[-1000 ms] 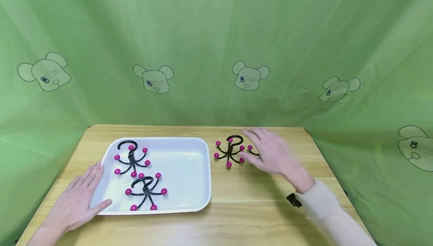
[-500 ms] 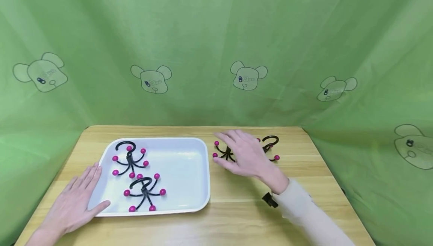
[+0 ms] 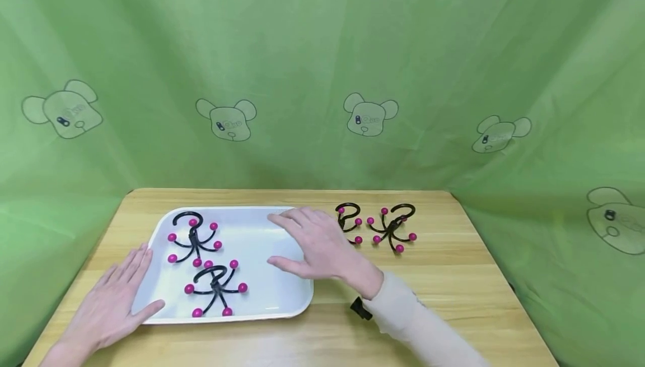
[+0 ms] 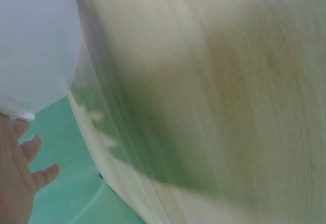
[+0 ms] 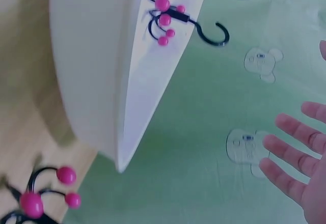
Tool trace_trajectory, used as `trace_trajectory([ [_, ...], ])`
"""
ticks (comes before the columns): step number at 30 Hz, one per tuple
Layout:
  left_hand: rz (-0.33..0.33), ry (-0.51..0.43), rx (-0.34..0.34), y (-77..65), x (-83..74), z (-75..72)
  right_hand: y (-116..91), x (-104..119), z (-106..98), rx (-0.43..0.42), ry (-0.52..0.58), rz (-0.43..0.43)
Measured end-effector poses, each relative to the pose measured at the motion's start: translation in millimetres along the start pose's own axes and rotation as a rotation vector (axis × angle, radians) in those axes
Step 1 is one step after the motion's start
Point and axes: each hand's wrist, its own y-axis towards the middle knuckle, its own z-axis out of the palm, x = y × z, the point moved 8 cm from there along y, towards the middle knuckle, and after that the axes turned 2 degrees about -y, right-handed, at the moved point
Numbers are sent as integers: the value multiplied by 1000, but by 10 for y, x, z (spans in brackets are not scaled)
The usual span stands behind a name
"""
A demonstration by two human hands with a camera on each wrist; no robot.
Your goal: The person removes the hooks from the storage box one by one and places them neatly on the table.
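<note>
Compared with one second ago, the right hand [image 3: 325,246] has moved from the bench's right part toward the left, and is now over the right rim of the white tray [image 3: 247,235]. Its fingers and thumb are apart, with nothing between them. The outer hanger [image 3: 392,228], which this hand was partly covering, is now seen whole; the inner hanger [image 3: 344,223] is partly hidden behind the hand. Both are on the bench [image 3: 463,300], to the right of the tray. The left hand [image 3: 111,297] has stayed at the tray's left side, its fingers straight and lying against the rim.

In the tray, the far hanger [image 3: 194,237] and the near hanger [image 3: 215,285] have kept their places in the left half, close to each other. The hangers look alike: black, with a curved hook and thin bent arms, each arm ending in a shiny pink ball.
</note>
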Motion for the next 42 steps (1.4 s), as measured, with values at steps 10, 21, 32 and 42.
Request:
trace_trajectory([
  [10, -15, -12, 18, -17, -2, 18, 113, 241, 262, 102, 101, 98],
  [21, -8, -19, 8, -18, -2, 6, 186, 550, 597, 316, 106, 121],
  [32, -5, -21, 4, -6, 3, 3, 338, 787, 754, 351, 83, 46],
  [42, -14, -21, 13, -15, 12, 24, 434, 912, 915, 405, 39, -19],
])
